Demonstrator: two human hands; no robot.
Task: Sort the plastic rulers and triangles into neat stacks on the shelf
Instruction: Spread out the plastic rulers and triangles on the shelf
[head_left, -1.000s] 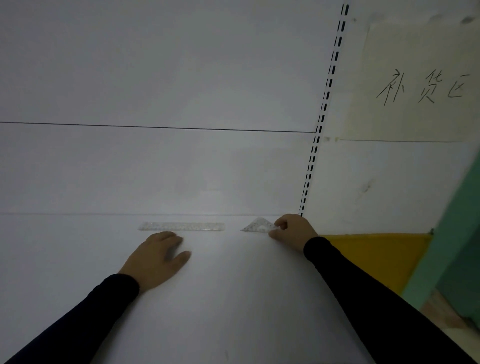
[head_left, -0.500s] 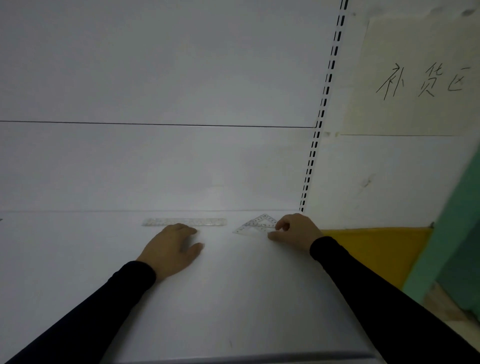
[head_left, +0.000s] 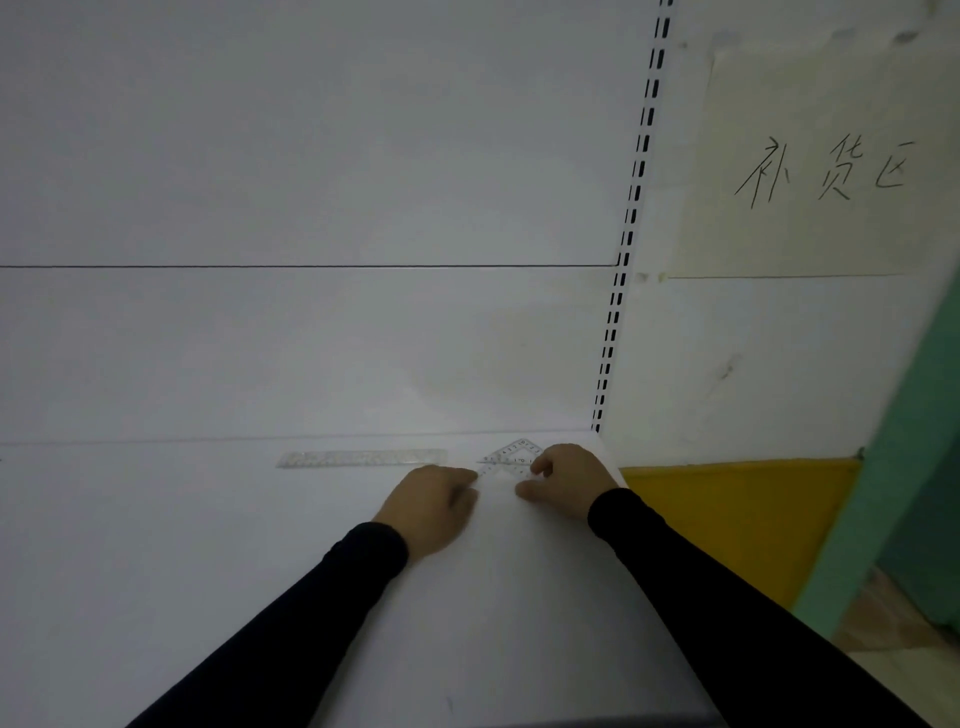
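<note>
On shelf (head_left: 208, 545) — both hands' fingers pinch triangle (head_left: 511, 457); ruler (head_left: 361, 458) beside.

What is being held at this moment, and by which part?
The clear triangle: the right hand pinches its right side, and the left hand touches its left corner. The ruler lies untouched.

free: bare shelf (head_left: 156, 571) left of and in front of ruler (head_left: 361, 458) | blocked: back wall (head_left: 311, 358) just behind ruler; triangles (head_left: 511, 457) and both hands right of ruler, near slotted upright (head_left: 618, 291)
</note>
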